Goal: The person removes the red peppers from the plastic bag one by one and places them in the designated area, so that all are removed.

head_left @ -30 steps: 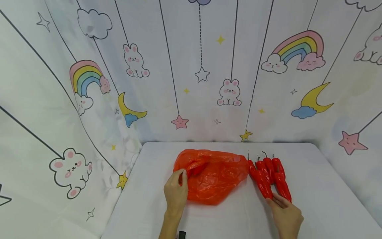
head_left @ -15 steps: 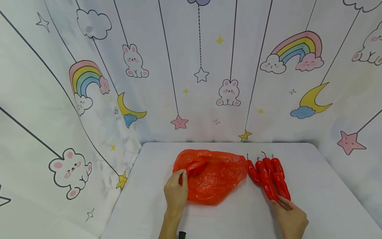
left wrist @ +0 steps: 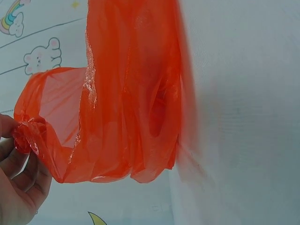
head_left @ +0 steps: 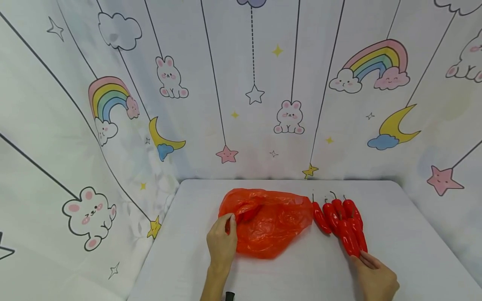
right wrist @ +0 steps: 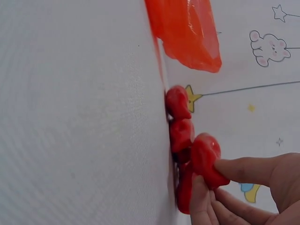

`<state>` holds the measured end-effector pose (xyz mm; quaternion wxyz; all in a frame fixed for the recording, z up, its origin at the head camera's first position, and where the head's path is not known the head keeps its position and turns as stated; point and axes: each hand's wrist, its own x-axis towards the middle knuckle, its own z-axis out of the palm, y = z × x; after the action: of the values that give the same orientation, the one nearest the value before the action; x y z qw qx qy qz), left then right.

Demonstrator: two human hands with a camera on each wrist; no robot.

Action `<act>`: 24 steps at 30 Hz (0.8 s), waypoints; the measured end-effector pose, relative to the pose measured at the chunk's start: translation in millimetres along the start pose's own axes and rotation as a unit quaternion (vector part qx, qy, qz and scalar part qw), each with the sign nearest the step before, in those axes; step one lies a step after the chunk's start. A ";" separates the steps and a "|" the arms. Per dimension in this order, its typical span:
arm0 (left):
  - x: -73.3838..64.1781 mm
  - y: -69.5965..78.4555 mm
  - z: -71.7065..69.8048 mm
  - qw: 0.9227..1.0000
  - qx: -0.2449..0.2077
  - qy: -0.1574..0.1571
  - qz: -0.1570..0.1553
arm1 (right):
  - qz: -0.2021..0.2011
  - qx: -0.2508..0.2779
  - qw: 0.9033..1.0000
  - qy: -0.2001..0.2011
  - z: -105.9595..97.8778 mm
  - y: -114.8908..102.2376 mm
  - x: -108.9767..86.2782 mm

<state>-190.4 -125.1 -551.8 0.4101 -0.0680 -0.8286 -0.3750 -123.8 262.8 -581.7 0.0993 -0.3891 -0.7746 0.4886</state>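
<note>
My left hand (head_left: 221,244) pinches the bunched edge of a thin red plastic bag (head_left: 275,230). In the left wrist view the bag (left wrist: 131,93) stands partly spread, with its gathered edge between thumb and fingers. My right hand (head_left: 376,278) holds a red chili pepper (head_left: 348,238) by its lower end, thumb on one side and fingers on the other. This pepper lies over the others in the head view, its stem pointing away from me. In the right wrist view, the gripped pepper (right wrist: 206,154) is in front of several more peppers.
Several red peppers (head_left: 331,217) lie side by side right of the bag, one (head_left: 320,218) close to its edge. A black object (head_left: 229,296) shows at the bottom edge near my left forearm. The white table (head_left: 293,280) meets a patterned backdrop (head_left: 203,125).
My right hand has moved to the right with the pepper, passing over the others and uncovering the leftmost one. My left hand and the bag have stayed put.
</note>
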 end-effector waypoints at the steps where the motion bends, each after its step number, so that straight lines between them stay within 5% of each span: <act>1: 0.1 -0.4 0.1 1.000 0.000 0.000 0.000 | -0.003 -0.003 1.000 0.000 -0.8 0.5 0.2; 24: 10.2 1.3 -4.7 1.000 -0.001 -0.002 -0.009 | 0.002 -0.060 0.998 -0.013 -2.6 11.7 6.4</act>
<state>-193.6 -129.3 -541.9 0.4045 -0.0617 -0.8299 -0.3793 -120.9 271.7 -591.5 0.0645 -0.3895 -0.8027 0.4469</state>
